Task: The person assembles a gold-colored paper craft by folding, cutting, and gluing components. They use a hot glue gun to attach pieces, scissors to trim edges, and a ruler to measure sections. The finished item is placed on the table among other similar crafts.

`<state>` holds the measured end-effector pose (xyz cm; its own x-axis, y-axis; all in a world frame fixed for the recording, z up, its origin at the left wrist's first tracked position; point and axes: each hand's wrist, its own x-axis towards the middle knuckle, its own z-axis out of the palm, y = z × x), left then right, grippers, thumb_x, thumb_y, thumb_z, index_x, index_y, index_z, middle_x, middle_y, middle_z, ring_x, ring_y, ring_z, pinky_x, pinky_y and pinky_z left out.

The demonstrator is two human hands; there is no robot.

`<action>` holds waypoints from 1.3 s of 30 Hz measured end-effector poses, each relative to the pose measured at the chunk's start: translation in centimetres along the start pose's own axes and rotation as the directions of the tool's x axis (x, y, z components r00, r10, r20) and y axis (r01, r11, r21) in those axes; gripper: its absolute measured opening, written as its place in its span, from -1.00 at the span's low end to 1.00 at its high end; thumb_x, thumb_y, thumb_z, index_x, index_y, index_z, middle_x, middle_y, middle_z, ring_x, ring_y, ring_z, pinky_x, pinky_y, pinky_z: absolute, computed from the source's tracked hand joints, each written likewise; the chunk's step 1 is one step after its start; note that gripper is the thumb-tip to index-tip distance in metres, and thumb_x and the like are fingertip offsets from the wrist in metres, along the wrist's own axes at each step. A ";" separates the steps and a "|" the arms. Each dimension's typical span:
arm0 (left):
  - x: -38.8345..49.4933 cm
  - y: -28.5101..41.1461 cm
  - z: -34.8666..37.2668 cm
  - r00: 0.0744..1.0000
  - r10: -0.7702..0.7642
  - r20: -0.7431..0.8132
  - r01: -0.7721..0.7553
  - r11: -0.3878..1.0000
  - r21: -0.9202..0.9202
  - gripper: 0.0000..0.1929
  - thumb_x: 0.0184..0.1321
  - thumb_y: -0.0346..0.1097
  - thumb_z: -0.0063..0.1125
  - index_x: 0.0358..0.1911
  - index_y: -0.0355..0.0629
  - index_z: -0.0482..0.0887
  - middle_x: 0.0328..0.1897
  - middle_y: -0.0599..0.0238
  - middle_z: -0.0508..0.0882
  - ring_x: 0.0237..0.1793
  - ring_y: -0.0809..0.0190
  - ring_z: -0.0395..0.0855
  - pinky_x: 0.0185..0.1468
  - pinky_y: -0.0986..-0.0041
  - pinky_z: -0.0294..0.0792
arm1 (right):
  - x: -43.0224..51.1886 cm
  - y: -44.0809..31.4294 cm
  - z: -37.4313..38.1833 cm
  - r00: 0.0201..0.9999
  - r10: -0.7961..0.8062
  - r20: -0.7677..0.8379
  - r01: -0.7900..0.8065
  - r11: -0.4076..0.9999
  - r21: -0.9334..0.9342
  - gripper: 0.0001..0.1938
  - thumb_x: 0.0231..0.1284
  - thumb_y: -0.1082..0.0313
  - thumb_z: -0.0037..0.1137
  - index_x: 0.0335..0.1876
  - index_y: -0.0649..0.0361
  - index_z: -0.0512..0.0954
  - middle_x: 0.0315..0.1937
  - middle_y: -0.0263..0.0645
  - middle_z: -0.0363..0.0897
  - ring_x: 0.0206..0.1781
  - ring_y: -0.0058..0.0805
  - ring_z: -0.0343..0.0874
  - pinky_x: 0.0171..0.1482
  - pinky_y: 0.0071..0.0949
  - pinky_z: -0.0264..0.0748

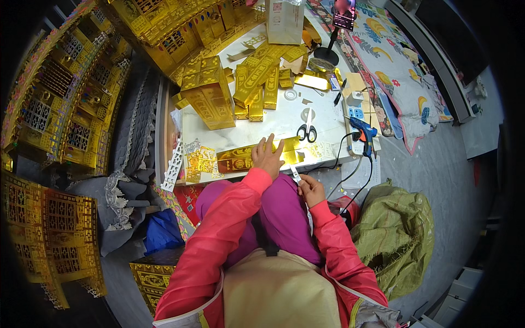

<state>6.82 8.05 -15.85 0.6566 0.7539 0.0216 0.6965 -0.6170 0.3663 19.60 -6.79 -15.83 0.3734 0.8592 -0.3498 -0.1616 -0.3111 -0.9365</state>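
Note:
My left hand [267,156] lies with spread fingers on a long gold foil card piece [234,160], pressing it against the white marble-patterned tabletop [262,130]. The piece bears printed writing, and its plain shiny end [293,153] reaches out to the right of my fingers. In my right hand [311,190] is a slim white tool [295,174], which looks like a utility knife; its tip is at the table's front edge, close to the gold card. Black-handled scissors [307,130] lie beyond the card, partly over a tape roll [307,114].
Gold card boxes [256,80] are piled behind a taller gold block [209,94]. A blue glue gun [363,130] rests at the power strip [356,119], cords hanging over the right edge. Lattice cut-outs [201,162] lie left. A phone stand [327,53] stands behind; a green woven sack [396,238] sits right.

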 end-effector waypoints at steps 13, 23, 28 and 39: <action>-0.3 0.0 -1.2 0.999 0.043 0.015 -0.043 0.999 -0.004 -0.22 0.06 -0.07 0.32 0.40 0.06 0.28 0.50 0.01 0.13 0.44 -0.17 0.06 0.40 -0.05 -0.07 | 0.6 1.5 -0.2 0.997 -0.050 -0.055 0.051 0.999 0.010 -0.76 0.37 0.42 -0.05 0.03 0.32 0.56 -0.56 -0.45 0.45 -0.51 -0.73 0.35 -0.41 -0.68 0.29; 2.5 -1.9 -6.8 0.939 0.162 0.303 -0.151 0.987 -0.058 -0.22 0.14 0.05 0.25 0.42 -0.04 0.24 0.10 0.05 0.58 0.11 -0.07 0.51 0.23 0.09 0.18 | 5.4 -2.1 -3.2 0.900 -0.384 -0.209 0.274 0.868 -0.414 -0.78 0.28 0.28 0.04 -0.15 0.21 0.65 -0.41 -0.13 0.66 -0.34 -0.44 0.63 -0.21 -0.45 0.50; 3.1 -2.8 -7.7 0.911 0.174 0.374 -0.138 0.983 -0.122 -0.28 0.23 0.04 0.16 0.44 0.07 0.23 0.06 0.07 0.58 0.08 -0.05 0.50 0.20 0.13 0.20 | 6.3 -2.6 -4.6 0.885 -0.418 -0.204 0.299 0.847 -0.439 -0.79 0.27 0.27 0.05 -0.16 0.18 0.65 -0.38 -0.11 0.67 -0.29 -0.39 0.65 -0.15 -0.43 0.50; 3.1 -3.8 -7.1 0.934 0.183 0.308 -0.122 0.971 -0.205 -0.32 0.28 0.02 0.08 0.47 0.13 0.21 0.09 0.11 0.53 0.12 -0.01 0.41 0.26 0.20 0.12 | 6.5 0.3 -5.4 0.998 -0.029 -0.056 0.022 0.994 -0.111 -0.80 0.30 0.35 0.03 -0.15 0.25 0.66 -0.54 -0.44 0.51 -0.49 -0.71 0.37 -0.41 -0.62 0.29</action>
<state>4.19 14.36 -10.62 0.8294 0.5219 -0.1994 0.5366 -0.6449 0.5442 26.87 -3.50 -18.45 0.4283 0.8438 -0.3234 -0.0511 -0.3347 -0.9409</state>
